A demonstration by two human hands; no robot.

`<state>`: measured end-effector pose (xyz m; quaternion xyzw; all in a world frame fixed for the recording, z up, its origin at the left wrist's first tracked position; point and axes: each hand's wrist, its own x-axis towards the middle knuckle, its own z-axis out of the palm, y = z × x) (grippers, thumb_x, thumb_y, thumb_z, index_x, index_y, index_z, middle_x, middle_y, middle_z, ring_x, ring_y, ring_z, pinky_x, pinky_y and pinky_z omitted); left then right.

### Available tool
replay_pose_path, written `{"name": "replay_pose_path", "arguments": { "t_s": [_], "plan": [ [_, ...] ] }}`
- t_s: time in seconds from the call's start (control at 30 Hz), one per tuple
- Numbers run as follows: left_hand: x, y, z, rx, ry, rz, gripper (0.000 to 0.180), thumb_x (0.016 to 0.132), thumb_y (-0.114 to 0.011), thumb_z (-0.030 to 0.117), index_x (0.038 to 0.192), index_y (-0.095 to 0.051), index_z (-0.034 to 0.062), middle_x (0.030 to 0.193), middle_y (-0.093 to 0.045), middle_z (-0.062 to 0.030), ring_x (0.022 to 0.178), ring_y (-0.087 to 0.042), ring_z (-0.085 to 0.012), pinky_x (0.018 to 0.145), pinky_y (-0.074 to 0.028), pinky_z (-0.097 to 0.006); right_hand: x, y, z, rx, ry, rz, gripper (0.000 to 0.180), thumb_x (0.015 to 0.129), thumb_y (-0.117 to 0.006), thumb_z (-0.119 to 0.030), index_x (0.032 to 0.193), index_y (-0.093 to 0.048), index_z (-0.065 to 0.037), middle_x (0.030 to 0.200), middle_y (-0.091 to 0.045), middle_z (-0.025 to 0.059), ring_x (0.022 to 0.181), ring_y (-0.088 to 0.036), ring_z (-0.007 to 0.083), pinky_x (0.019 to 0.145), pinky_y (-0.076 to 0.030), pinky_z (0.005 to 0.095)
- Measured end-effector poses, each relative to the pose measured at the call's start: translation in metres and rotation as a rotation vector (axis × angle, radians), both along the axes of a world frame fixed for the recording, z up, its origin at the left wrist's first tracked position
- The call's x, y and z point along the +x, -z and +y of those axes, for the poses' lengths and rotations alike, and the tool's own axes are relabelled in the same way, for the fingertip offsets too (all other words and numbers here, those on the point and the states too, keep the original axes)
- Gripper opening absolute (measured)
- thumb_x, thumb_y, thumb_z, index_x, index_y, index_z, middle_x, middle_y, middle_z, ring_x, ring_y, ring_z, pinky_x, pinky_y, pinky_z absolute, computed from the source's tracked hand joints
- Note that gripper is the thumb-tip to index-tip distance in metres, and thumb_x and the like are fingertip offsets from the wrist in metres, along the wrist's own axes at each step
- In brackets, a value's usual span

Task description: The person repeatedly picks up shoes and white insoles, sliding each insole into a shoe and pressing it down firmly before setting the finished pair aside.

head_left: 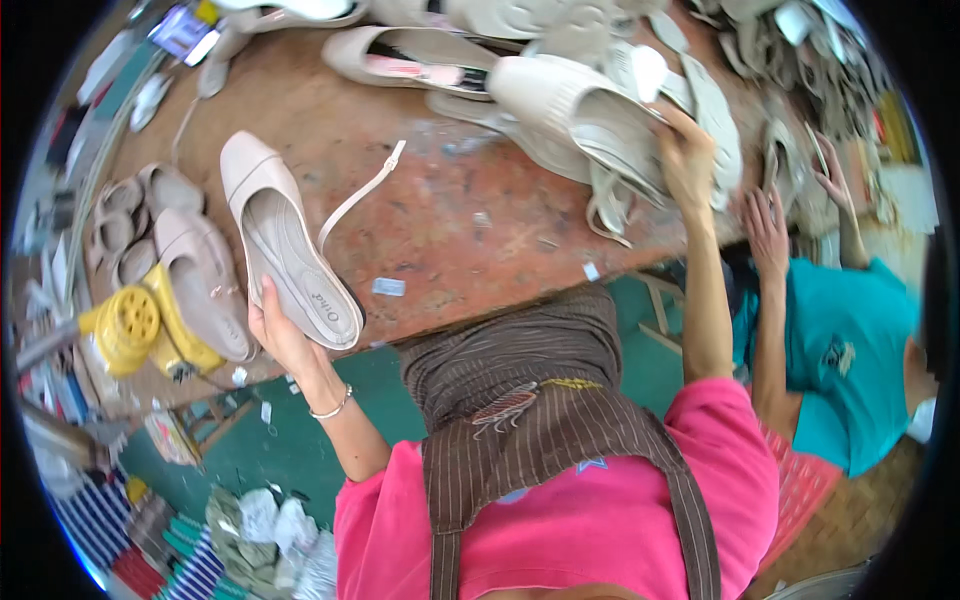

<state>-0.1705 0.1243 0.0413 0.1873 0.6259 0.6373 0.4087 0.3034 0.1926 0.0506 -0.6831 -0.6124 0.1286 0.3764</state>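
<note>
My left hand (285, 330) is closed around the heel end of a pale pink flat shoe (258, 180). The shoe is held over the table with its toe pointing away and its insole facing up. Its thin strap (362, 197) sticks out loose to the right. On the right, my right hand (688, 160) pinches the rear edge of a cream shoe (535, 98) with a pleated toe. That shoe's toe points left, over other cream shoes, and a strap (608, 208) dangles below its heel.
A worn reddish-brown table (450, 260) fills the middle. Shoes and soles are piled along its far side. At the left are pink shoes (190, 250) and a yellow power tool (130, 325). A co-worker in a teal shirt (850, 350) handles a shoe (783, 160) at the right.
</note>
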Motion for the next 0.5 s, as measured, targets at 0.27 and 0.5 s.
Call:
{"name": "replay_pose_path", "arguments": {
  "t_s": [0.27, 0.5],
  "plan": [
    [-0.019, -0.034, -0.003, 0.201, 0.015, -0.241, 0.048, 0.096, -0.058, 0.014, 0.140, -0.047, -0.0004, 0.139, -0.053, -0.0118, 0.124, -0.054, -0.0241, 0.105, -0.044, -0.038, -0.099, -0.051, -0.021, -0.084, -0.138, 0.454, 0.022, 0.095, -0.063, -0.011, 0.110, -0.067, 0.005, 0.088, -0.065, -0.0014, 0.078, -0.054, 0.0063, 0.069, -0.044, 0.0224],
    [-0.081, -0.099, 0.043, 0.361, -0.024, 0.068, 0.057, 0.090, -0.062, 0.003, 0.143, -0.044, -0.0001, 0.145, -0.047, -0.0127, 0.133, -0.045, -0.0219, 0.110, -0.035, -0.033, -0.177, 0.016, -0.049, -0.339, -0.404, 0.569, 0.016, 0.092, -0.062, -0.007, 0.100, -0.067, 0.007, 0.083, -0.062, -0.0032, 0.074, -0.050, 0.0047, 0.064, -0.040, 0.0214]
  ]
}}
